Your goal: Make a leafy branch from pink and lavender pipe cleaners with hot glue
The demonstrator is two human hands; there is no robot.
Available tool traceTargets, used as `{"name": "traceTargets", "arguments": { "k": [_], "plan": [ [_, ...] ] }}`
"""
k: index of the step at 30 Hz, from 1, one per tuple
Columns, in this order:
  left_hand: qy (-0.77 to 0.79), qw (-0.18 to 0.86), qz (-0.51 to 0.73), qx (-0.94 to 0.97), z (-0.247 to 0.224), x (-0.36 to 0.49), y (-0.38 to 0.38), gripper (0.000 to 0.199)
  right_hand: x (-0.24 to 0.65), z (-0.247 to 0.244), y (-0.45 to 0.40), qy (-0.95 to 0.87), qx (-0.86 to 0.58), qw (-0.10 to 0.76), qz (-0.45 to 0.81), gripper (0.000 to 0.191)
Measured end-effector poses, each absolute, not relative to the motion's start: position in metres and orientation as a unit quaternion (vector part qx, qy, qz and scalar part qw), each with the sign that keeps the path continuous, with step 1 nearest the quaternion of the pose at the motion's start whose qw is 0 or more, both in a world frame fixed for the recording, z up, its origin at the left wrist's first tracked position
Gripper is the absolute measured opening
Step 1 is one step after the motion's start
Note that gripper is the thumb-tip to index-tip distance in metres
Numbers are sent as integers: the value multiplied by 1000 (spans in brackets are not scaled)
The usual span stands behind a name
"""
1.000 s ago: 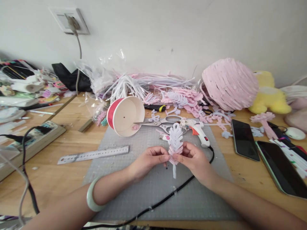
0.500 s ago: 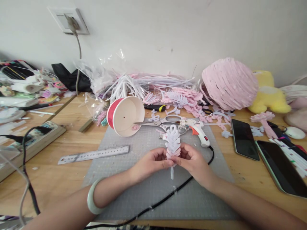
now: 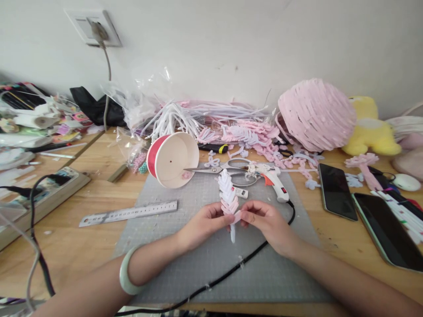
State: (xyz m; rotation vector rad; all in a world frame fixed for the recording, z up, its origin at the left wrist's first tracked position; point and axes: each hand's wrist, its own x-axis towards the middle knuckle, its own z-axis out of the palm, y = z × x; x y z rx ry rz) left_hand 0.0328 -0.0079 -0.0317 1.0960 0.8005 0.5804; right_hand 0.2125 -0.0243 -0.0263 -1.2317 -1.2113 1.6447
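Note:
A braided piece of white and pale pink fuzzy stems stands upright over the grey cutting mat, its white tail hanging below. My left hand pinches it near its lower end. At its right side, my right hand has thumb and fingers closed on a short pale pink end of the piece. Just behind the hands lie the scissors and a white glue gun with an orange trigger. The scissors' tips reach into the mouth of a tipped red and white paper cup.
A steel ruler lies left, near a power strip. A black cable crosses the mat. Two phones are at right. Fuzzy stems, a pink ball and a yellow plush toy line the wall.
The braided piece has shifted slightly left and turned. My right hand has moved off its middle to the right, drawing a pale pink end sideways.

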Motion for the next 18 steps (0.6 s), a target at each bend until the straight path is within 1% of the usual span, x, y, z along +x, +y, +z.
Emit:
{"name": "traceTargets", "arguments": {
  "k": [6,13,18],
  "plan": [
    [355,737,251,517,-34,32,-8,33,214,-24,-25,-536,-493,362,582,27],
    [372,711,240,546,-35,32,-6,34,215,-25,-26,-582,-482,332,564,31],
    [369,710,224,557,-37,32,-5,37,217,-23,-23,-644,-444,317,537,36]
  ]
}}
